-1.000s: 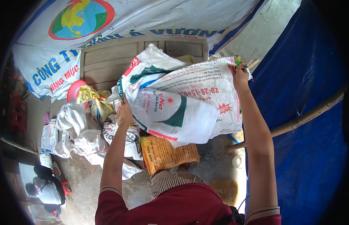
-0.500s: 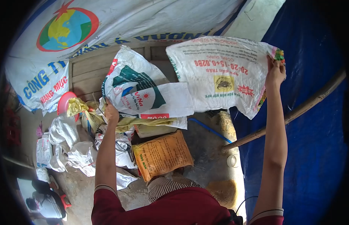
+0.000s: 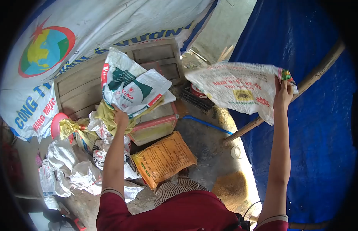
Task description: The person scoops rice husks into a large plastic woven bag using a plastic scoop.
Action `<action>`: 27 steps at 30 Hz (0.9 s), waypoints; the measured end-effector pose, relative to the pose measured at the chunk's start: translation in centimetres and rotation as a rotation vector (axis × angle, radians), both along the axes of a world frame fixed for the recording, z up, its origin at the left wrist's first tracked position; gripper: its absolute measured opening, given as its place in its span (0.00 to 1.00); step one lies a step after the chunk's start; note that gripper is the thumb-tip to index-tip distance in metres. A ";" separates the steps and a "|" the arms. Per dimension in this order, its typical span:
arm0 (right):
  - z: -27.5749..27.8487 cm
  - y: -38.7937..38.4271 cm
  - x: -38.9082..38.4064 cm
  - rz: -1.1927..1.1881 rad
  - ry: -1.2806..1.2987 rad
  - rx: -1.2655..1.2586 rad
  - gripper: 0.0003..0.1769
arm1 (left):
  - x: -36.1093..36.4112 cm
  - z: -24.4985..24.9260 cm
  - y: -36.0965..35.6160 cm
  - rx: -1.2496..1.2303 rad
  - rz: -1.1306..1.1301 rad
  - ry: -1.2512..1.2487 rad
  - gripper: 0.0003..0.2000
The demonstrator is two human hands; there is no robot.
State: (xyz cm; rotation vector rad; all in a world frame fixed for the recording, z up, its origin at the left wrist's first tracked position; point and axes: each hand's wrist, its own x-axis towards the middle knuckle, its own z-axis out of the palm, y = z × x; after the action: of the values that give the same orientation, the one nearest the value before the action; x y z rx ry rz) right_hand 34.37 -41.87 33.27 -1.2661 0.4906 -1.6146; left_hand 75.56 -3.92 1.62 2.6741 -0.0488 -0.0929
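Observation:
My right hand [image 3: 283, 93] is raised at the right, its fingers closed on the bunched corner of a white fertilizer sack [image 3: 240, 82]. The sack hangs out to the left, red and green print on it. Lower down on the left, my left hand [image 3: 120, 116] grips the near edge of a white and green "ViNa" sack [image 3: 129, 90]. Its fingertips are partly hidden in the folds. Crumpled yellowish sacking [image 3: 106, 119] lies against that hand. Underneath is a box with a pink-red rim [image 3: 154, 129].
An orange "NEW SOIL" bag [image 3: 163, 159] lies before my knees. Crumpled white sacks [image 3: 84, 173] and a red-pink basin [image 3: 59, 125] are at left. A wooden pole [image 3: 260, 119] slants across the blue tarp [image 3: 317, 154]. Behind the sacks stand wooden panels [image 3: 77, 90] and a black crate [image 3: 196, 98].
The fertilizer sack has swung lower and folded, away from the "ViNa" sack. The right hand has dropped slightly. The box and the black crate now show more, and the view has shifted.

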 end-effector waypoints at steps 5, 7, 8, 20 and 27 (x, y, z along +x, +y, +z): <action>-4.0 1.3 -1.4 -0.047 0.129 0.132 0.04 | -2.6 -0.7 0.3 -0.045 -0.037 -0.073 0.45; -5.5 2.3 -1.5 -0.046 0.162 0.143 0.04 | -3.2 -0.1 0.5 -0.079 -0.058 -0.142 0.41; -6.2 2.6 -1.5 -0.056 0.196 0.145 0.04 | -3.2 0.1 0.7 -0.077 -0.051 -0.140 0.41; -8.4 8.8 0.7 0.114 0.687 0.124 0.11 | -15.7 11.0 -2.6 -0.759 -1.085 -0.057 0.40; -3.6 13.1 1.1 0.252 0.652 0.261 0.10 | -18.3 6.5 -4.2 -0.857 -0.950 0.277 0.12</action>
State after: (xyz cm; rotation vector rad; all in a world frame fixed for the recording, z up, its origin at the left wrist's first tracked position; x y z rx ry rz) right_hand 35.49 -28.72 29.63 -1.5668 0.8688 -0.8714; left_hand 57.26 -8.15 8.13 1.5741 -1.0088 -0.5826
